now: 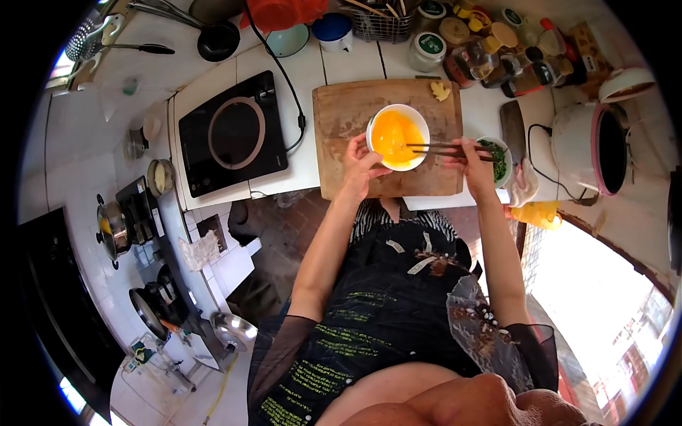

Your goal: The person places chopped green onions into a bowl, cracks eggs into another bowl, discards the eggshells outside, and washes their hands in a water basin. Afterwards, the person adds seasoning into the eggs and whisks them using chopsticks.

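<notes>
A white bowl (424,125) of yellow beaten egg (395,135) is over the wooden cutting board (341,142). My left hand (361,167) grips its left rim, with the thumb near the front edge. In my right hand (472,165) is a pair of dark chopsticks (440,150), whose tips reach into the egg. Just right of that hand, partly behind it, stands a bowl of chopped greens (500,165). A piece of ginger (440,91) lies at the board's upper right corner. Whether the egg bowl rests on the board I cannot tell.
Left of the board sits a black induction cooktop (234,135) with its cable (301,113). Jars and bottles (497,60) crowd the back right. A cleaver (511,128) lies right of the board, before a rice cooker (586,145). A blue-lidded container (332,32) stands behind.
</notes>
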Motion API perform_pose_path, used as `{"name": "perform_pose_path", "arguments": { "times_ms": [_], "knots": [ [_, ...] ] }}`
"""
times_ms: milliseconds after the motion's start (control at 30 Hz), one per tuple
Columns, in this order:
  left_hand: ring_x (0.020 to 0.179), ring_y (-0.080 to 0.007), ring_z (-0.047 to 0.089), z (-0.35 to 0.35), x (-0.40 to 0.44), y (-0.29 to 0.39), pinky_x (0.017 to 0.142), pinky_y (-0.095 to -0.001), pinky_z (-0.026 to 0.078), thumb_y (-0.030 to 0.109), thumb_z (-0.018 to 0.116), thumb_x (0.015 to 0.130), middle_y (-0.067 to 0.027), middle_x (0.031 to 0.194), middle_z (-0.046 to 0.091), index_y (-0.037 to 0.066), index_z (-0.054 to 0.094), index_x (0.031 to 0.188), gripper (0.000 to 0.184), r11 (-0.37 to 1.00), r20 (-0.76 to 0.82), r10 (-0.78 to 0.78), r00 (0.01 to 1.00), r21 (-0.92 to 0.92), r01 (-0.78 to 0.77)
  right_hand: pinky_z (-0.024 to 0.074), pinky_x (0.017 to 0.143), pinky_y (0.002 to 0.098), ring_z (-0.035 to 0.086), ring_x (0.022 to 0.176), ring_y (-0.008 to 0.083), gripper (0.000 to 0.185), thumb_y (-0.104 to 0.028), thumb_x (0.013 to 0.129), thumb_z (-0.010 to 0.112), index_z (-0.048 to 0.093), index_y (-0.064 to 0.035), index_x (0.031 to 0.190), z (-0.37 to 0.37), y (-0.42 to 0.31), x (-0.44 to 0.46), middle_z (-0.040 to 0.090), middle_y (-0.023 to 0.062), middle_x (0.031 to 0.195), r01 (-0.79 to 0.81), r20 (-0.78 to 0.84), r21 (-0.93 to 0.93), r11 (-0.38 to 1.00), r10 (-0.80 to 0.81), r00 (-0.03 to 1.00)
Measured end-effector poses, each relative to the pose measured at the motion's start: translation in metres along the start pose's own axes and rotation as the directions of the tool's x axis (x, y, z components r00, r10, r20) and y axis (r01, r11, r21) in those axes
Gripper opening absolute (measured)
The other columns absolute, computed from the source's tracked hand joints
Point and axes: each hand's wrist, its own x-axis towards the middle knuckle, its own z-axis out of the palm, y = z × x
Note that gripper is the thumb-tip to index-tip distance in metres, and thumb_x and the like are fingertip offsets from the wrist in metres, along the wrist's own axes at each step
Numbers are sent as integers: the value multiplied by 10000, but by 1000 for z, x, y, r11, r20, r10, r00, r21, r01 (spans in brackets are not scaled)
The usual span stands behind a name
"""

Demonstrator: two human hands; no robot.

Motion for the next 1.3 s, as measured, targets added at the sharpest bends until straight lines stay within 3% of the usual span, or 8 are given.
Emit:
{"name": "perform_pose_path", "arguments": {
  "times_ms": [133,433,533,667,967,1067,1200,1300],
  "knots": [
    [994,-231,587,0,2,-3,689,-368,582,43,624,738,-127,1134,514,68,354,1270,597,1000,-4,-3,1000,-13,3,563,623,296,653,704,208,317,-278,934,513,575,28,991,-5,1,3,630,140,874,149,-121,291,945,-118,986],
    [984,-234,590,-1,4,3,694,-375,583,33,611,738,-126,1132,507,60,338,1278,605,1000,17,-11,1000,17,10,564,621,302,653,701,207,342,-293,932,514,561,35,1019,1,7,-2,630,150,890,-52,99,64,997,46,994],
    [977,-237,593,-2,3,1,690,-371,584,30,609,739,-126,1132,506,57,338,1280,605,1000,-2,-4,1000,5,4,566,627,302,653,717,210,348,-301,927,523,564,32,1020,-5,4,4,630,152,895,146,-92,305,941,-123,988],
    [977,-235,593,-3,4,1,691,-372,584,27,609,738,-125,1126,511,60,341,1279,604,1000,2,-1,1000,-15,1,567,640,300,653,684,217,327,-282,939,504,570,33,996,5,4,-5,635,158,878,-72,111,76,995,64,992],
    [984,-231,588,-6,-1,2,693,-374,585,21,617,734,-126,1117,519,64,350,1277,607,1000,-16,-8,1000,-2,8,565,640,300,656,731,214,323,-271,945,491,570,36,1003,-3,5,6,637,153,869,169,-120,242,955,-144,982],
    [988,-230,586,-5,2,1,700,-377,586,21,616,733,-126,1125,515,56,346,1279,610,999,17,0,1000,-34,1,566,617,297,655,704,210,324,-274,938,503,573,36,996,7,1,-5,635,152,857,-59,96,-1,998,59,994],
    [989,-231,584,-4,-1,2,702,-378,586,22,614,736,-128,1130,509,52,342,1280,609,1000,-15,-11,1000,-5,11,563,582,293,645,625,206,337,-289,923,530,582,41,962,2,1,5,630,150,818,130,-139,96,987,-116,983],
    [989,-231,585,-3,2,2,701,-379,586,28,613,741,-128,1132,509,53,337,1281,607,1000,-4,-1,1000,1,1,563,591,300,648,645,206,334,-286,933,511,582,39,962,6,2,3,632,151,834,55,-43,112,992,-51,998]
  ]
}}
